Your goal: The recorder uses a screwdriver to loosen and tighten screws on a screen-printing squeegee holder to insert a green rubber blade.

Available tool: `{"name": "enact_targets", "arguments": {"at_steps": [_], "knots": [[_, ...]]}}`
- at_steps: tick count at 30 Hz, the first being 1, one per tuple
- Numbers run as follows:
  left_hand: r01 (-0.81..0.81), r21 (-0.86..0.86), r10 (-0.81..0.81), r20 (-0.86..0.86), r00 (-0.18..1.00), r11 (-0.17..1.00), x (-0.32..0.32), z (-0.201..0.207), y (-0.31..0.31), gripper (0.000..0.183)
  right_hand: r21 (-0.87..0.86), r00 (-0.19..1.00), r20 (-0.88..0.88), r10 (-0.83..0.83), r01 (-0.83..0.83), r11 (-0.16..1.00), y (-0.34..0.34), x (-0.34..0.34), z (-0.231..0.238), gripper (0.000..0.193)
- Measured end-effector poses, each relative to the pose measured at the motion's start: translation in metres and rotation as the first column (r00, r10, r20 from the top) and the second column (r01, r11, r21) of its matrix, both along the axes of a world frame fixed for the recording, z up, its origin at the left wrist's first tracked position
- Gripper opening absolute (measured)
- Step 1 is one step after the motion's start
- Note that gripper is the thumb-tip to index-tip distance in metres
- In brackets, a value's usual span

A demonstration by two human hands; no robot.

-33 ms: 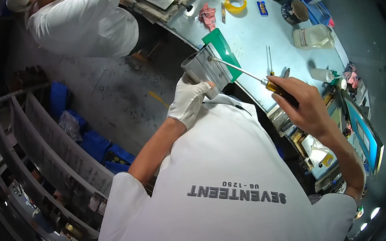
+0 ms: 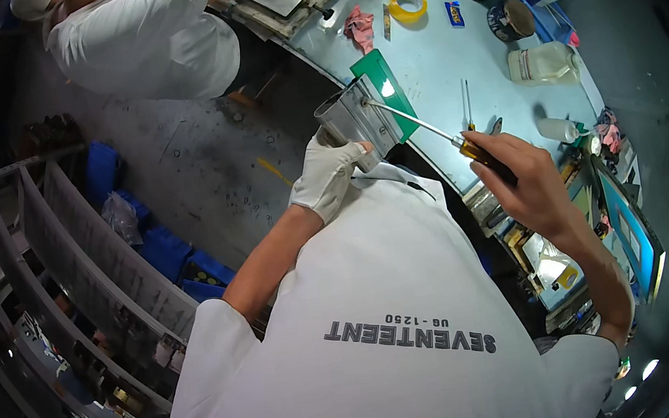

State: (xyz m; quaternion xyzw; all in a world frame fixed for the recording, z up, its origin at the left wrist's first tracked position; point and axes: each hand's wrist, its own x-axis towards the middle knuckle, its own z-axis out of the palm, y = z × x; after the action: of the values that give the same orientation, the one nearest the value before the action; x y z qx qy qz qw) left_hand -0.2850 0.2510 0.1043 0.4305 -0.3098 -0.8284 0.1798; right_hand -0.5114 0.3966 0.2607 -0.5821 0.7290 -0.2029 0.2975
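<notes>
My left hand [image 2: 324, 173], in a white glove, is closed around the grey metal holder [image 2: 350, 124] of a squeegee, near the table's edge. A flat green blade [image 2: 383, 82] juts from the holder's far side, over the table. In my bare right hand [image 2: 528, 175] is a screwdriver [image 2: 427, 124] with an amber and dark handle. Its long shank slants up and left, and the tip meets the holder's face at what looks like a screw. The gloved fingers partly hide the near end of the holder.
On the pale table [image 2: 433, 58] lie another screwdriver [image 2: 468, 103], yellow tape [image 2: 408, 5], a pink cloth [image 2: 360, 27] and a blue packet [image 2: 455, 14]. A jug [image 2: 543, 65] and cans [image 2: 510, 19] stand rightward. A co-worker [image 2: 149, 43] is at far left, a rack [image 2: 57, 239] at left.
</notes>
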Motion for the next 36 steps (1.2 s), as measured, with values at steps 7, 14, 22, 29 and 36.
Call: {"name": "enact_targets", "arguments": {"at_steps": [7, 14, 22, 29, 36], "knots": [[-0.085, 0.049, 0.088, -0.064, 0.994, 0.995, -0.003, -0.006, 0.006, 0.042, -0.028, 0.995, -0.067, 0.068, -0.07, 0.997, 0.003, -0.001, -0.003, 0.035], [-0.113, 0.062, 0.12, -0.126, 0.985, 0.992, -0.002, -0.011, 0.009, 0.044, 0.061, 0.994, -0.056, 0.095, -0.091, 0.994, 0.002, -0.001, 0.0, 0.038], [-0.036, 0.007, 0.036, -0.042, 0.998, 0.999, 0.001, -0.008, 0.012, 0.042, -0.028, 0.991, -0.081, 0.104, -0.106, 0.994, -0.002, 0.003, -0.002, 0.032], [-0.027, 0.032, 0.028, -0.032, 0.999, 0.999, -0.002, -0.013, 0.013, 0.044, 0.03, 0.945, -0.247, 0.214, -0.213, 0.977, -0.01, 0.008, 0.001, 0.03], [-0.097, -0.014, 0.096, -0.047, 0.994, 0.995, -0.006, -0.033, 0.003, 0.04, 0.027, 0.933, -0.244, 0.263, -0.265, 0.964, -0.02, 0.006, -0.005, 0.029]]}}
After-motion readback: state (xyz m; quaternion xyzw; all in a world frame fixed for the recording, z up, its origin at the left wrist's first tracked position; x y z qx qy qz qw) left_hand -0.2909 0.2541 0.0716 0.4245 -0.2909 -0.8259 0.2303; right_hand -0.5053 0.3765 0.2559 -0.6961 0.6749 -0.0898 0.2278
